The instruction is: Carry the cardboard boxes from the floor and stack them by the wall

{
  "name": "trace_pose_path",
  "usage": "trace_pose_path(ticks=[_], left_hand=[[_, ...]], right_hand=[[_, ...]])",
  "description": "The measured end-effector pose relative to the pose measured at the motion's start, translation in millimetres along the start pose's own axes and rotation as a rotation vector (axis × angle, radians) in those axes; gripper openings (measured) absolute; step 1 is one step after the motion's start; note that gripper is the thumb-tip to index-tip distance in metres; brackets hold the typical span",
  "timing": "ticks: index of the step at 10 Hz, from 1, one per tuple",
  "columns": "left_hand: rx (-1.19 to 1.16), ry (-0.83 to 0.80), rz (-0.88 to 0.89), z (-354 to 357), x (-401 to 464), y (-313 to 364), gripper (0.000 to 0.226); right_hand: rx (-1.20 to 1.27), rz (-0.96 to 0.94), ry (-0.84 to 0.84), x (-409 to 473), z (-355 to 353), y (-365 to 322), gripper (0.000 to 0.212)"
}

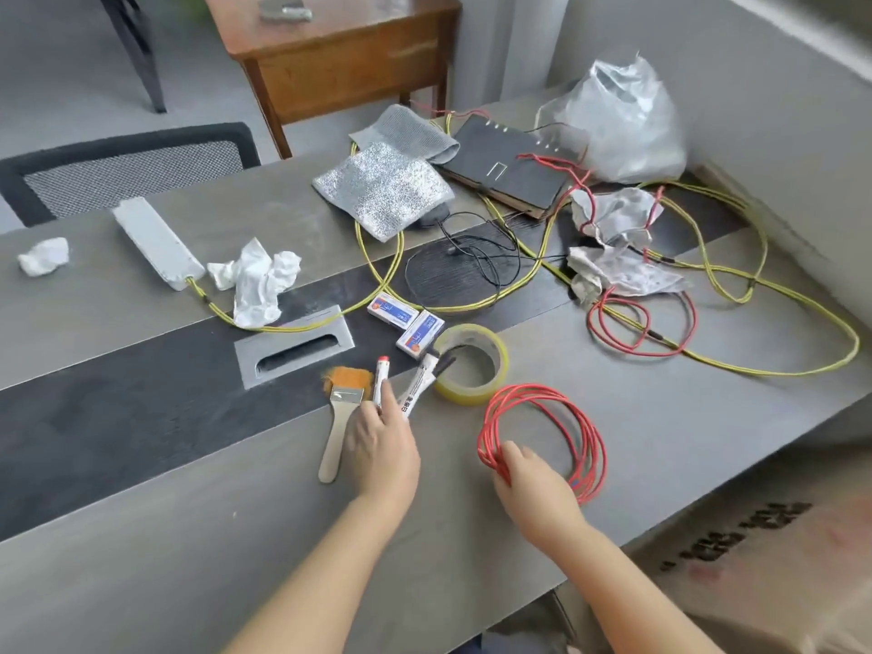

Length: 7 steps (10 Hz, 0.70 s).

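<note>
The only cardboard box (764,559) we could see lay on the floor below the table edge, down and to the right of our right hand (531,483), with dark print across its top. Only part of it showed, so we could not tell whether it was sealed or full. We judged it stiff along its edges but likely to sag in the middle of the panels, dry and not slippery. Its weight was unknown, so we thought it best taken with both hands under opposite bottom edges rather than by the flaps.

Neither hand was on it. Our right hand curled its fingers round the near side of a coil of red wire (542,431) lying on the table (141,535). Our left hand (382,446) had its fingers round a white marker (381,382) with a red cap. A second marker (420,384) lay just right of those fingers and a paintbrush (337,417) just left. Beyond the fingertips stood a roll of tape (472,363), and further off yellow cable (708,285) trailed across the table.
</note>
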<state>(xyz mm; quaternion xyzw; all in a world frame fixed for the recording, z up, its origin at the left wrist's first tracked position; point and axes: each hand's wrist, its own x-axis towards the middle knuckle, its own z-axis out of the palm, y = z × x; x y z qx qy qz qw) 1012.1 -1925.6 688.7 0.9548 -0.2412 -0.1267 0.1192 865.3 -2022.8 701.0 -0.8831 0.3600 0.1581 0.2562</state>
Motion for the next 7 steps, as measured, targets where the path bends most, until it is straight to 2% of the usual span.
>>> trace_pose_path(ticks=[1,2,3,5,6,7], left_hand=[[-0.107,0.097,-0.106,8.4,-7.6,-1.5,0.059],[0.097,-0.032,-0.133,15.1,-7.9,-7.1,0.068],[0.250,-0.057,-0.068,22.5,-1.8,-13.0,0.075],[0.243,-0.047,-0.003,17.5,-1.4,-22.5,0.085],[0.241,-0.065,0.050,10.2,2.3,-29.3,0.086],[0.166,-0.089,0.097,-4.2,-5.9,-40.5,0.080]], right_hand=[[-0.048,-0.009,-0.016,1.9,7.0,3.4,0.020],[-0.074,-0.023,0.000,4.3,10.6,6.1,0.024],[-0.099,-0.029,-0.006,4.5,12.5,5.9,0.024],[-0.177,0.013,0.025,-0.1,13.4,3.7,0.027],[-0.143,0.001,0.055,-2.3,9.2,6.8,0.039],[0.018,0.049,0.113,-11.1,-14.3,8.1,0.048]])
